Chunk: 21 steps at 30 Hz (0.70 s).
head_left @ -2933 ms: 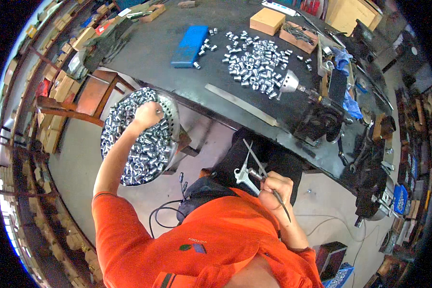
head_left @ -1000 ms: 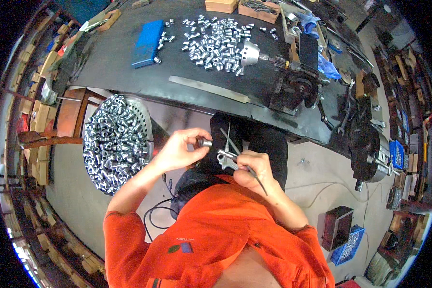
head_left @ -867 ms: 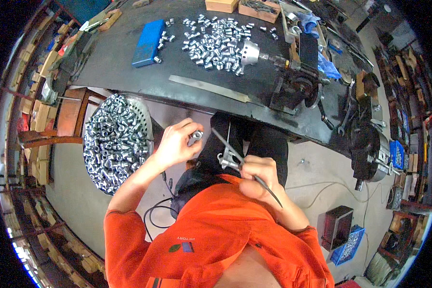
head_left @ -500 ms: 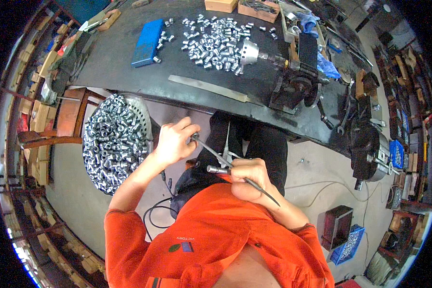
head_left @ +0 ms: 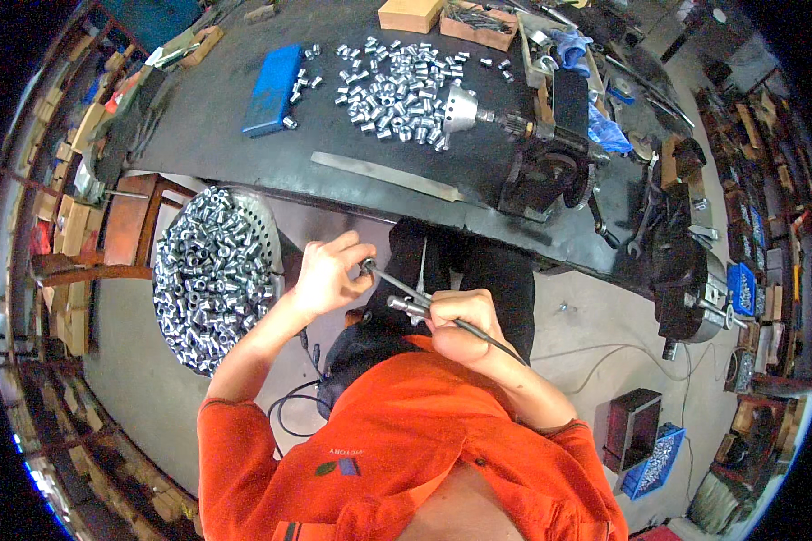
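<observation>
My left hand [head_left: 332,278] is closed in a pinch on a small metal bushing [head_left: 367,264] in front of my lap. A long thin dark grey rod [head_left: 395,283], which looks like a round file, has its upper end at this bushing; whether it goes inside cannot be told. My right hand [head_left: 465,323] is closed around the rod farther down, and the rod's other end sticks out past the wrist. A shiny cylindrical metal piece [head_left: 406,307] shows beside the right fingers; how it is held is partly hidden.
A perforated metal basket [head_left: 260,216] heaped with bushings [head_left: 209,279] stands at my left by a wooden chair [head_left: 128,230]. On the dark workbench [head_left: 216,149] are loose bushings [head_left: 397,95], a blue box [head_left: 273,90], a flat metal bar [head_left: 383,176] and a chuck fixture [head_left: 546,171].
My left hand has dropped slightly with the bushing. The rod has shifted a little, and the shiny cylindrical piece by my right fingers has tilted. The view has moved slightly.
</observation>
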Motion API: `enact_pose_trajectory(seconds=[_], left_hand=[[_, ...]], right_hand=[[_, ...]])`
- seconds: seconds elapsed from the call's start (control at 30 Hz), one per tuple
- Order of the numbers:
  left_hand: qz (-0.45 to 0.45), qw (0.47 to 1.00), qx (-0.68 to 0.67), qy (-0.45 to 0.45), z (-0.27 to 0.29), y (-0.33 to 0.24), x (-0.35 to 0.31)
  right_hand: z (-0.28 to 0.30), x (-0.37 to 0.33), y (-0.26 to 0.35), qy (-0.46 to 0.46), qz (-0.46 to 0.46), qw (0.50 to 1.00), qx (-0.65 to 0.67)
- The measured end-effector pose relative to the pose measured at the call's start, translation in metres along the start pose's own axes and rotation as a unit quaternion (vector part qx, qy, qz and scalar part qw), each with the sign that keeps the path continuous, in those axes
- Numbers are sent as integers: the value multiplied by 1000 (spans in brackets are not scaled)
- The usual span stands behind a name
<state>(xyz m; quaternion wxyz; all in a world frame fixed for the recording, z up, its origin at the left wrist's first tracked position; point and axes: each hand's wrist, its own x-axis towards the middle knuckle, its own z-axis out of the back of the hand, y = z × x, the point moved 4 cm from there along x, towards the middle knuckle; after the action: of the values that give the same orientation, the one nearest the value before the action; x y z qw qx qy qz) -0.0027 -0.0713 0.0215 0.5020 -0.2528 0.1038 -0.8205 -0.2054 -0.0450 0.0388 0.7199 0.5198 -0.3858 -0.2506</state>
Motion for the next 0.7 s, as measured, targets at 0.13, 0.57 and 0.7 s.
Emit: enact_pose_trajectory(seconds=[0.13, 0.57, 0.7], left_hand=[[-29, 999, -9, 33, -10, -10, 4], [57, 997, 58, 5, -27, 58, 136], [135, 974, -137, -121, -7, 103, 181]], right_hand=[[-12, 13, -4, 13, 22, 997, -67], [30, -25, 10, -165, 71, 954, -240], [27, -26, -1, -134, 60, 972, -186]])
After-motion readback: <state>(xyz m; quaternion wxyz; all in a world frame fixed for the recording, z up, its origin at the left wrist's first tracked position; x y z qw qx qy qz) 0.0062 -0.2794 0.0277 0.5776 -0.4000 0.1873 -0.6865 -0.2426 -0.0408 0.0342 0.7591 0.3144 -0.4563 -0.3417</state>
